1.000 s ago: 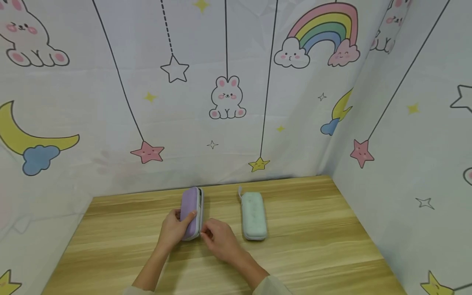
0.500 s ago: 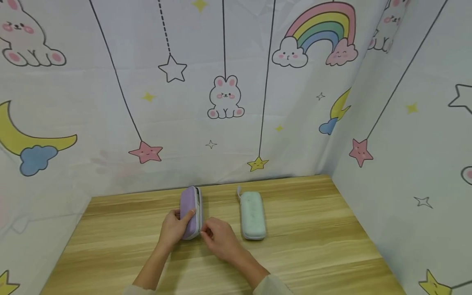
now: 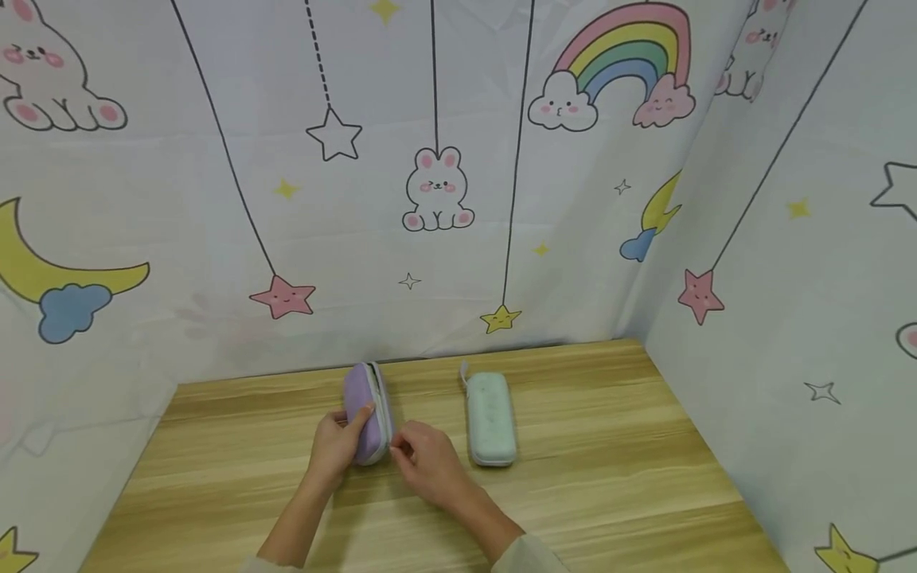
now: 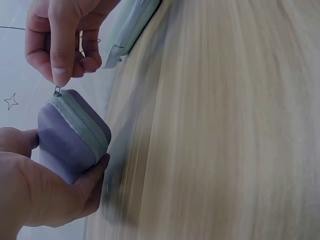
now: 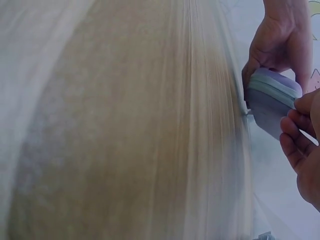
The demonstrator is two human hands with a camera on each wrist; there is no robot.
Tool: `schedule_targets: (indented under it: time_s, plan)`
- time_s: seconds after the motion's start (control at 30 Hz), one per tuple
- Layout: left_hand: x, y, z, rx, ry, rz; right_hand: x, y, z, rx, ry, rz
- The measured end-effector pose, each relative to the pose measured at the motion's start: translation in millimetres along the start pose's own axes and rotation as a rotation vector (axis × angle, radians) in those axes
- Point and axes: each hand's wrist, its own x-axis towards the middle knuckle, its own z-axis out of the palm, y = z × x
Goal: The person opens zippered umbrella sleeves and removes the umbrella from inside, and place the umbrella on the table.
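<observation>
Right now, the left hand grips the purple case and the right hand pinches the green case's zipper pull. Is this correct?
No: the right hand pinches the zipper pull of the purple case, not the green case, as the left wrist view shows. The left hand does grip the purple case.

Ahead of the right hand's fingers (image 3: 399, 450), bare tabletop (image 3: 430, 390) offers a passage; the purple zippered case (image 3: 372, 438) and left hand (image 3: 335, 448) block their left, the mint case (image 3: 492, 419) their right.
</observation>
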Motion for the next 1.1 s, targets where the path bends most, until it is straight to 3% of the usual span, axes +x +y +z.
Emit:
schedule_targets:
  time_s: [0.23, 0.37, 0.7, 1.1]
  plan:
    - [-2.9, 2.9, 2.7, -0.258, 0.003, -0.098, 4.4, 0.1, -4.2, 0.082, 0.075, 0.026]
    - [-5.5, 5.3, 2.0, -0.377, 0.000, -0.158, 6.9, 0.9, -5.8, 0.060, 0.110, 0.024]
    - [-7.0, 9.0, 1.2, -0.514, -0.039, -0.210, 8.0, 4.5, -8.9, -0.090, 0.173, -0.036]
    - [-4.5, 8.9, 2.6, -0.639, -0.036, -0.224, 7.7, 8.7, -10.1, -0.080, 0.166, -0.025]
